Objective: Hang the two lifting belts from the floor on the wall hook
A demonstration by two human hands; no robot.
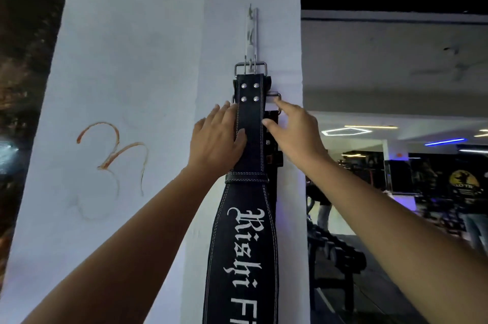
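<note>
My left hand (216, 136) lies flat and open against the front belt (249, 123), thumb across its face and fingers spread onto the pillar (132, 59) just off the strap's left edge; it presses the belt to the wall and grips nothing. My right hand (293, 129) is loosely open too, index finger stretched up to touch the second buckle (274, 95), thumb resting at the front belt's right edge.

The front belt hangs by its own buckle (250, 68) from the hook (252, 30), high on the pillar near its right edge, and drops straight down past the bottom of the view. The second belt (273, 139) sits behind it, showing only as a dark strip along the right side. Its buckle is lower than the first, and I cannot tell whether it is caught on the hook or merely pinned there.

These look like thick stitched leather: stiff along the wide back panel, heavy enough to swing and pull down hard on the buckle. The smooth face would slide under a flat palm, so I judge the metal buckle frame or the riveted strap end just below it the surest place to hold. The steel frame is rigid and should slip over the hook cleanly if kept square.
</note>
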